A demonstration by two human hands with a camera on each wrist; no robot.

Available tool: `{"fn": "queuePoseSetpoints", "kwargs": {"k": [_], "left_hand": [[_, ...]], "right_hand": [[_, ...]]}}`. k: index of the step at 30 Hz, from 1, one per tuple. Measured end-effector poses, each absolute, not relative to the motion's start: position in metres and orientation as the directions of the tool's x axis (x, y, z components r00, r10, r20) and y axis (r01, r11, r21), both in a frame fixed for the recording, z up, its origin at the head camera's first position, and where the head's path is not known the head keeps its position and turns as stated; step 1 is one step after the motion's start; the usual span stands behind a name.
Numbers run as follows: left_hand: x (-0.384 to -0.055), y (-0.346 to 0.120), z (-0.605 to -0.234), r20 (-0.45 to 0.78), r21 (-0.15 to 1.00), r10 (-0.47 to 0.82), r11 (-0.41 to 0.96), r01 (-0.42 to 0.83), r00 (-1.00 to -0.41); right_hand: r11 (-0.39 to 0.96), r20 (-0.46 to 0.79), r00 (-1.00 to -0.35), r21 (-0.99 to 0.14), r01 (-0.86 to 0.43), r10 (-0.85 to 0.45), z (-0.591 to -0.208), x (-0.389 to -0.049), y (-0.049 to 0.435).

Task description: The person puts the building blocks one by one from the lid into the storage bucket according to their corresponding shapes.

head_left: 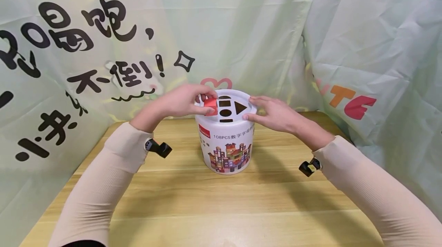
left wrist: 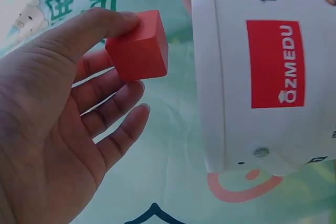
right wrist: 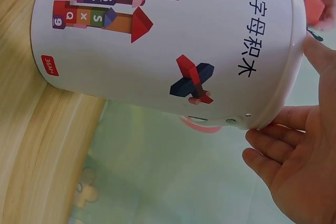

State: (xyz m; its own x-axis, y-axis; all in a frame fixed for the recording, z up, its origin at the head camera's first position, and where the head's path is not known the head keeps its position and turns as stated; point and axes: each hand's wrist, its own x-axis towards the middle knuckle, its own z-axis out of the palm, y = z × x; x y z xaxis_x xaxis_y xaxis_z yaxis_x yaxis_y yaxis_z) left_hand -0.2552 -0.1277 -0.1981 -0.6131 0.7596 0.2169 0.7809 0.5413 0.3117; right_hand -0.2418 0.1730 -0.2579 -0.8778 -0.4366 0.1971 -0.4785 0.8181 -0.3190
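In the head view my left hand is over the left part of the white bucket's lid. It pinches a red cube block between thumb and fingers; the ring and little fingers spread loosely below in the left wrist view. The lid has dark shaped holes, among them a triangle, a circle and a rectangle. My right hand holds the bucket's right rim, its thumb and bent fingers placed along the edge. The bucket stands upright.
The bucket stands toward the back of a light wooden table. Behind it and at both sides hang pale green printed cloths. A small black camera is worn on each wrist, the left one and the right one.
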Motion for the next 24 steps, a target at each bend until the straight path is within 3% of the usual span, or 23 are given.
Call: {"fn": "queuePoseSetpoints", "kwargs": {"k": [10,24], "left_hand": [[-0.283,-0.108,-0.188,0.149,0.313,0.723,0.612,0.726,-0.674],[-0.316,-0.084,-0.195,0.071,0.260,0.728,0.647,0.717,-0.682]], "right_hand": [[0.818,0.195,-0.876,-0.316,-0.481,-0.441,-0.259,-0.242,0.173],[0.818,0.193,-0.880,-0.325,-0.474,-0.434,-0.258,-0.241,0.174]]}}
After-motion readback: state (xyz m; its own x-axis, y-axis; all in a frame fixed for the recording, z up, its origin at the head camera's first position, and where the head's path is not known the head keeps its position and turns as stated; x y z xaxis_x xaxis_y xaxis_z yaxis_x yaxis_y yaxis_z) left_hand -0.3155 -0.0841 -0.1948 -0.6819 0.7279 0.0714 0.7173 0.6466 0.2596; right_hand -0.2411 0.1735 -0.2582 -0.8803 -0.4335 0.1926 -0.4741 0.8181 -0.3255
